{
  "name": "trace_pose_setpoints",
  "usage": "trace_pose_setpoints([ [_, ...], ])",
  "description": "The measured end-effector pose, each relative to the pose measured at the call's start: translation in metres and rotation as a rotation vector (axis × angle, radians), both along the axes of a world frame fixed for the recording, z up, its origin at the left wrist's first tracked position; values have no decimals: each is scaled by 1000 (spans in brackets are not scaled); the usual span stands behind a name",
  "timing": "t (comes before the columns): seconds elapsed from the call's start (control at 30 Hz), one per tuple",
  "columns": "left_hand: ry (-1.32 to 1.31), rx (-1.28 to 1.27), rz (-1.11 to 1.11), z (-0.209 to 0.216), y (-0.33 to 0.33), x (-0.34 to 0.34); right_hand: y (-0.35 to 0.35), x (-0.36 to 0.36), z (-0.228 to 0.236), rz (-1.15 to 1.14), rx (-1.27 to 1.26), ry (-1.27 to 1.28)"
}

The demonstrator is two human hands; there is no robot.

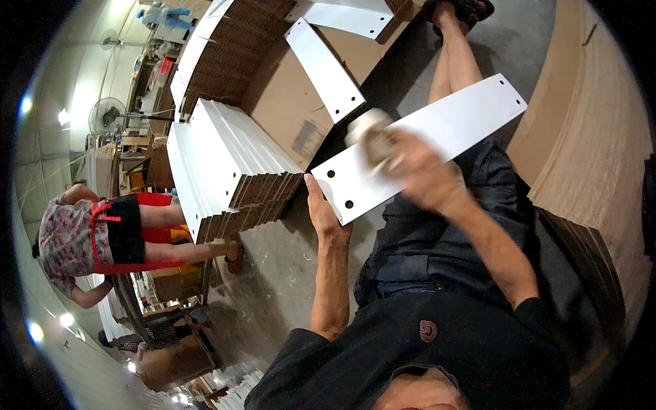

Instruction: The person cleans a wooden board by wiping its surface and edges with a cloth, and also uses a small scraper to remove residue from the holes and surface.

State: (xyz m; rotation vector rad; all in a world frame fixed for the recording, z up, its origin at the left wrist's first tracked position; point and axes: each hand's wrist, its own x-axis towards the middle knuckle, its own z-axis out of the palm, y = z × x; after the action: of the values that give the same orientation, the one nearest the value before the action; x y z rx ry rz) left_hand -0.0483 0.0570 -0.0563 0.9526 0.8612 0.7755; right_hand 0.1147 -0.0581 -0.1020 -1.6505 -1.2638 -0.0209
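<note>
A long white panel (465, 123) with dark round holes near both ends lies slanted above my lap. My left hand (329, 215) grips its near left end, one finger along the end edge and the palm at the lower corner. My right hand (427, 171), smeared by motion, is closed on a bunched whitish rag (369, 133) over the left half of the panel's face. The rag's exact shape is blurred, and it partly covers the panel's upper edge.
Left of the panel stands a stack of white panels (239, 154). Beyond it, a loose white panel (324, 68) lies on brown cardboard (277, 92). Wood-coloured boards (594, 137) rise at the right. A person in a red apron (75, 232) stands at left, near a fan (107, 115).
</note>
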Motion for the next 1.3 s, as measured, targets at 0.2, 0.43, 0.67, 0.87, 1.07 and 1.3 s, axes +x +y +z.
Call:
trace_pose_setpoints([
  [0.2,113,252,-228,-21,23,-27,13,-60,15,222,-55,-178],
  [0.43,52,131,-135,-5,5,-11,-63,93,-50,-560,-388,53],
  [0.67,141,202,-4,9,6,-38,-93,111,-82,-704,-518,216],
  [0.87,131,120,-34,-10,17,-76,-82,131,-105,-738,-328,-14],
  [1.07,151,5,66,-49,17,-83,-109,143,-65,-822,-126,800],
  [1.3,42,-39,133,-47,19,-71,-126,90,-55,-521,374,1386],
])
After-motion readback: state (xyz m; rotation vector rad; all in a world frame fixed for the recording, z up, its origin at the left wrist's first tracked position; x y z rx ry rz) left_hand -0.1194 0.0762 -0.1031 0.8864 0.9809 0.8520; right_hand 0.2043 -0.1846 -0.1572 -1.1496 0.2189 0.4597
